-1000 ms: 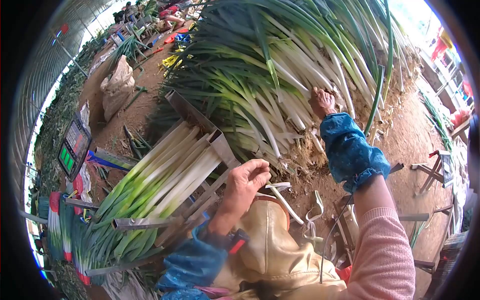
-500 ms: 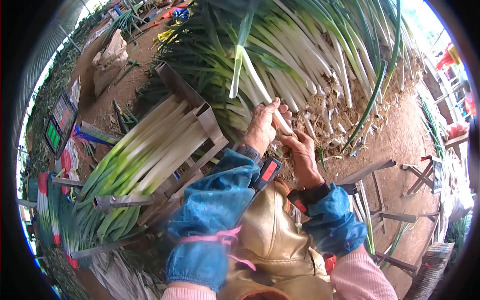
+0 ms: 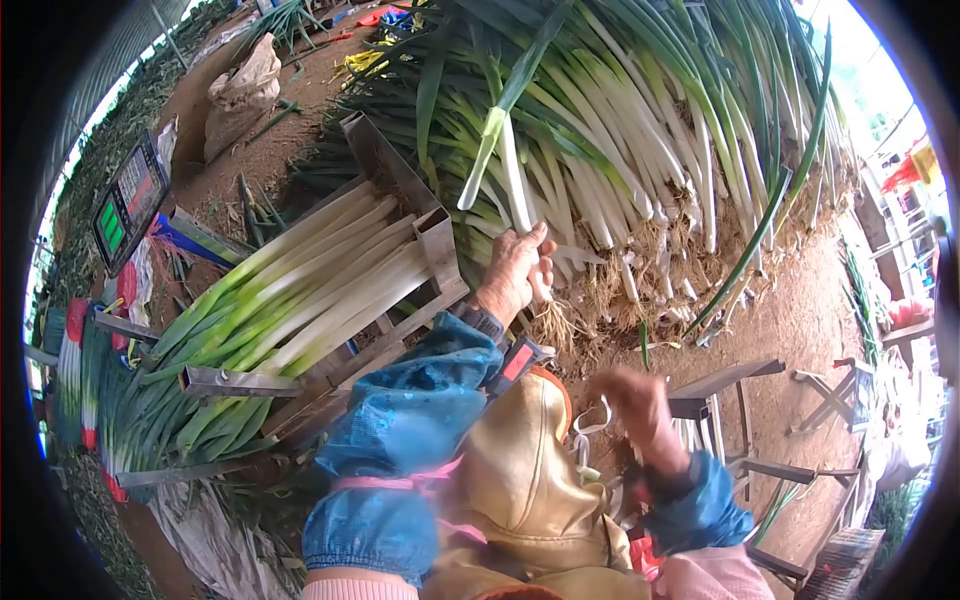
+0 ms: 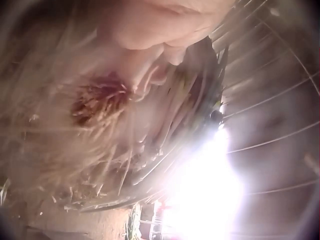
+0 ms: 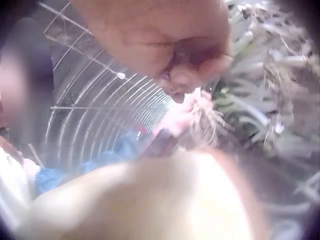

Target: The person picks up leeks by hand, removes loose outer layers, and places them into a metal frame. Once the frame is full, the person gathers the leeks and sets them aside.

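My left hand (image 3: pixel 514 268) grips a leek (image 3: pixel 516 180) by its white stem, fingers wrapped round it near the root end. The leek's green top points away from me, and one pale outer leaf hangs loose to the left. Below the fist, a tuft of brown roots (image 4: pixel 100 105) shows in the left wrist view. Lower and to the right, my right hand (image 3: pixel 642 412) is blurred, apart from the leek, with loosely bent fingers. No object shows in those fingers in the right wrist view. A large pile of leeks (image 3: pixel 640 140) lies beyond both hands.
To the left, a metal rack (image 3: pixel 440 250) holds a row of leeks (image 3: pixel 330 280). A scale display (image 3: pixel 130 205) stands past it, with tied bundles (image 3: pixel 72 370) nearby. A crumpled sack (image 3: pixel 243 95) lies farther back. Metal frame legs (image 3: pixel 730 380) stand at the right.
First the right hand reached into the pile; then both hands were on a leek before me. Now the right hand has left its root end and moved down right, while the left keeps hold.
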Demonstrator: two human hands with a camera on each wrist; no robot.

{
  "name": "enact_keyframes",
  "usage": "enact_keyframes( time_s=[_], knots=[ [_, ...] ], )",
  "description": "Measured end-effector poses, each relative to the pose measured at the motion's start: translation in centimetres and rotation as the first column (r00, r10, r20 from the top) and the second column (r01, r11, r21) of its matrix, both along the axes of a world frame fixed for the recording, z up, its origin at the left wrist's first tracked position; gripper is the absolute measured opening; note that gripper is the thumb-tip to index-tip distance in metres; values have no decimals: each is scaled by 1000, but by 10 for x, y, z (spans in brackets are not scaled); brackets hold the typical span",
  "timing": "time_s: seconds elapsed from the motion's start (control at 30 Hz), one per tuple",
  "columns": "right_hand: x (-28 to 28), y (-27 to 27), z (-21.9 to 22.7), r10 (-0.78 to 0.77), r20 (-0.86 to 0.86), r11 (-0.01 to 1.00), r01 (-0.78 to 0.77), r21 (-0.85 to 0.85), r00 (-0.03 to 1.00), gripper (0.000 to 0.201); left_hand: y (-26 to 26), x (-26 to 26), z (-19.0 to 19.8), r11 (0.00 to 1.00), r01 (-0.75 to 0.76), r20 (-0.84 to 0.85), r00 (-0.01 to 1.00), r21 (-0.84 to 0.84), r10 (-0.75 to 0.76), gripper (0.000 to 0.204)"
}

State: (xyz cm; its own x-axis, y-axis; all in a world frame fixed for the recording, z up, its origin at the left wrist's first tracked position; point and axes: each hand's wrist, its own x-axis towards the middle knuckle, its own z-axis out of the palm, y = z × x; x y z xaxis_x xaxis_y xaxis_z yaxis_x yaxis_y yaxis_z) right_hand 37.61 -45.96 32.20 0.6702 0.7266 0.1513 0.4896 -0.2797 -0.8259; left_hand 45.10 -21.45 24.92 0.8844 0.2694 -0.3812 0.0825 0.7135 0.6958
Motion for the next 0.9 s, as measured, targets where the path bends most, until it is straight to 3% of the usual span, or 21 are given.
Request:
enact_keyframes(
  time_s=[0.03, 0.1, 0.17, 0.2, 0.23, 0.3, 0.4, 0.5, 0.53, 0.6, 0.73, 0.77, 0.8, 0.9],
  knots=[
    [13, 1, -2, -25, -24, 999, 26, 32, 999, 13, -3, -4, 3, 995, 26, -24, 999, -99, -28, 25],
    [54, 34, 29, -5, 84, 994, -4, 109, 996, 15, -17, -11, 6, 985, 50, -36, 998, -166, -57, 31],
    [103, 67, 9, -80, 81, 987, 67, 146, 994, 20, -21, -25, 17, 987, 58, 0, 998, -150, -59, 34],
    [133, 84, 6, -140, -61, 989, 142, 44, 988, 24, -22, -31, 20, 987, 61, 55, 997, -150, -53, 35],
    [154, 110, 16, -44, 157, 995, 29, 97, 987, 30, -19, -30, 12, 981, 96, 53, 995, -170, -88, 34],
    [185, 166, 36, 41, 279, 997, -22, -69, 959, 28, -16, -37, 14, 989, 74, 21, 997, -132, -72, 33],
    [223, 246, 40, -276, 1, 882, 254, -396, 961, 33, -14, -44, 17, 992, 69, -20, 997, -104, -71, 35],
    [241, 280, 13, -309, 56, 941, 313, -125, 950, 38, -11, -44, -3, 993, 72, 41, 997, -98, -68, 44],
    [240, 280, 14, -299, -43, 953, 295, -74, 953, 35, -10, -44, -14, 992, 68, 90, 994, -104, -59, 46],
    [233, 265, 11, -264, -231, 962, 274, 11, 936, 29, -3, -51, 7, 994, 60, 11, 998, -96, -59, 48],
    [197, 186, 6, 59, -217, 967, -1, 254, 974, 19, 7, -55, -1, 990, 28, 17, 1000, -141, -26, 51],
    [195, 164, -3, 62, -278, 970, 7, 242, 959, 19, 9, -54, -3, 990, 28, -11, 1000, -140, -30, 47],
    [190, 137, -15, 49, -347, 978, 27, 209, 937, 19, 4, -52, 4, 998, -57, -22, 998, -34, 56, 42],
    [141, 49, -39, -31, -432, 999, 19, -30, 901, 15, 13, -55, 4, 999, 11, -85, 996, -46, -15, 38]
  ],
)
